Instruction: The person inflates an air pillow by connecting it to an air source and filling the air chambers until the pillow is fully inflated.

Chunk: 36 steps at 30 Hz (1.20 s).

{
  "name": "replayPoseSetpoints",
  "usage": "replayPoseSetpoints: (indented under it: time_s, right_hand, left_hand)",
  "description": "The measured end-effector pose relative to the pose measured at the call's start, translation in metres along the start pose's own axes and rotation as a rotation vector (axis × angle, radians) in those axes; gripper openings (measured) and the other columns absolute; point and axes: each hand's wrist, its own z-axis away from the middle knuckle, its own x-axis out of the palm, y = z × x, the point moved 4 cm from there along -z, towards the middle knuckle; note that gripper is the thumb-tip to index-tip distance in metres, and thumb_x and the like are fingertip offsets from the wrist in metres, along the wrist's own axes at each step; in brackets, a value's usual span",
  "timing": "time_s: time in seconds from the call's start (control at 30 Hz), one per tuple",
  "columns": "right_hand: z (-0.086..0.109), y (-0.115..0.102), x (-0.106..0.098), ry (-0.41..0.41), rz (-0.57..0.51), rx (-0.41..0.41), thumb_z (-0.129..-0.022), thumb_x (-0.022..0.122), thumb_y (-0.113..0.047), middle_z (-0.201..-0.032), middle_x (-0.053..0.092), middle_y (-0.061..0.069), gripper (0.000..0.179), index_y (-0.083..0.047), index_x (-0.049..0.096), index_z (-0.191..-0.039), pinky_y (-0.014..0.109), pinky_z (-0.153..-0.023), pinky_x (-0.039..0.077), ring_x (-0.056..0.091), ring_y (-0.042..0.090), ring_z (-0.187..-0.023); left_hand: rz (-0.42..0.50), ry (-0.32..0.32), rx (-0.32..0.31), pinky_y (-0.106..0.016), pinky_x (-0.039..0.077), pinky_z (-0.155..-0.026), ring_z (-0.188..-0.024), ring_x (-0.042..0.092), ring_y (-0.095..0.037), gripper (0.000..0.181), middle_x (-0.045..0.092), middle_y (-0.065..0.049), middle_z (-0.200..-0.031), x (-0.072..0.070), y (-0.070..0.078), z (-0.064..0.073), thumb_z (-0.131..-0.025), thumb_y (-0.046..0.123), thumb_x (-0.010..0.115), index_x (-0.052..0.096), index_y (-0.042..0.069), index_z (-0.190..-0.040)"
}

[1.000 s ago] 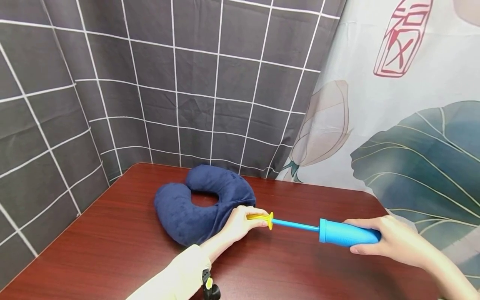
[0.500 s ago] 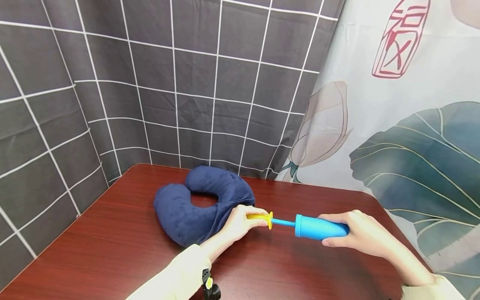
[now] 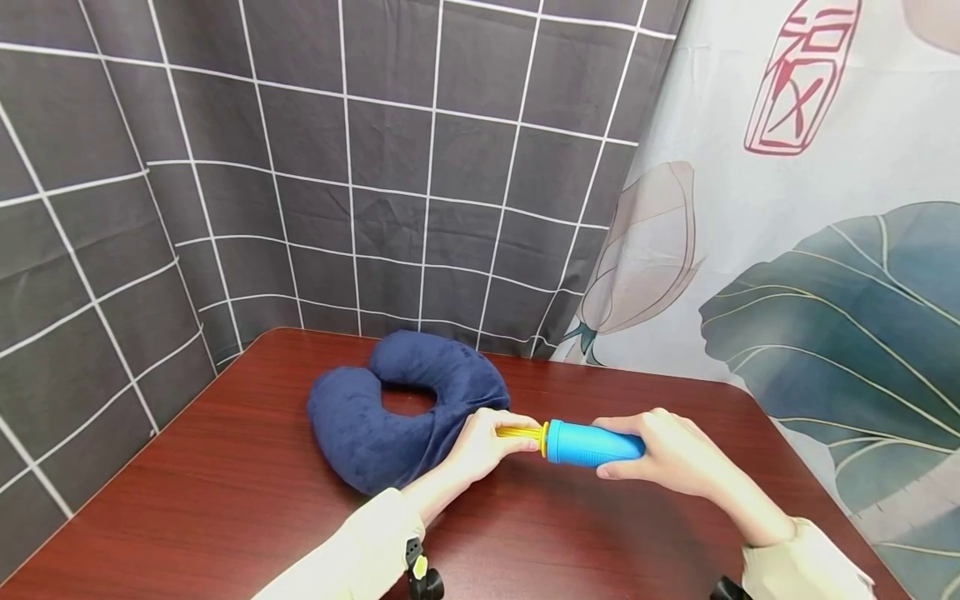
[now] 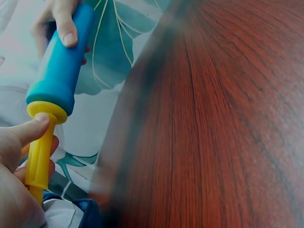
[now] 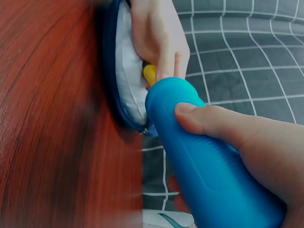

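Note:
My right hand (image 3: 663, 450) grips the blue barrel of a hand air pump (image 3: 592, 443); its thumb lies along the barrel in the right wrist view. With thumb and fingers my left hand (image 3: 483, 442) holds the pump's yellow end piece (image 4: 42, 154). The barrel sits up against the yellow flange, and no blue rod shows between them. Beside the left hand lies a navy U-shaped neck pillow (image 3: 397, 433) on the table. White lining (image 5: 128, 66) shows at the pillow's opened cover edge in the right wrist view. Where the yellow tip meets the pillow is hidden by the left hand.
The reddish-brown wooden table (image 3: 225, 500) carries everything. Behind it hangs a dark grid-patterned curtain (image 3: 390, 142), with a pale floral cloth (image 3: 720, 275) at the right. A small black camera (image 3: 425, 579) is strapped on the left wrist.
My right hand has moved left with the blue barrel, sliding it over the blue rod until it meets the yellow flange. The left hand and pillow have stayed in place.

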Motion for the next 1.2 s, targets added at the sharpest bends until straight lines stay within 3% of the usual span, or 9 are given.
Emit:
replayPoseSetpoints:
  time_s: [0.4,0.67,0.87,1.2]
  right_hand:
    - [-0.001,0.003,-0.004,-0.044,-0.022,0.019,-0.072,0.077,-0.063,-0.089,0.066,-0.019,0.054,-0.038,0.068,-0.120,0.022,-0.061,0.041,0.052,0.000,-0.075]
    - [0.004,0.006,-0.012,-0.022,-0.008,0.019,-0.070,0.076,-0.067,-0.092,0.067,-0.020,0.058,-0.038,0.068,-0.120,0.024,-0.063,0.042,0.053,0.000,-0.078]
    - [0.014,0.017,-0.016,-0.017,-0.012,0.046,-0.069,0.075,-0.070,-0.093,0.067,-0.022,0.059,-0.041,0.067,-0.120,0.022,-0.063,0.041,0.053,-0.001,-0.077]
    - [0.034,0.034,-0.036,0.013,-0.016,-0.014,-0.072,0.078,-0.063,-0.092,0.065,-0.024,0.055,-0.041,0.066,-0.121,0.020,-0.061,0.041,0.051,-0.006,-0.076]
  left_hand:
    - [0.026,-0.033,-0.011,-0.022,0.053,-0.087,-0.097,0.071,-0.020,0.030,0.077,-0.006,-0.104,0.003,0.003,-0.002,-0.083,0.021,0.079,0.075,0.007,-0.110]
    - [0.015,-0.035,-0.022,-0.018,0.052,-0.083,-0.092,0.070,-0.013,0.029,0.077,-0.004,-0.102,0.000,0.007,-0.005,-0.082,0.024,0.080,0.076,0.012,-0.108]
    - [0.018,-0.032,-0.034,-0.017,0.051,-0.079,-0.089,0.068,-0.011,0.028,0.077,-0.004,-0.101,-0.002,0.006,-0.005,-0.082,0.025,0.080,0.077,0.013,-0.106]
    - [0.028,-0.013,-0.027,-0.015,0.051,-0.077,-0.088,0.068,-0.014,0.030,0.077,-0.006,-0.100,-0.003,0.005,-0.004,-0.082,0.023,0.080,0.076,0.008,-0.107]
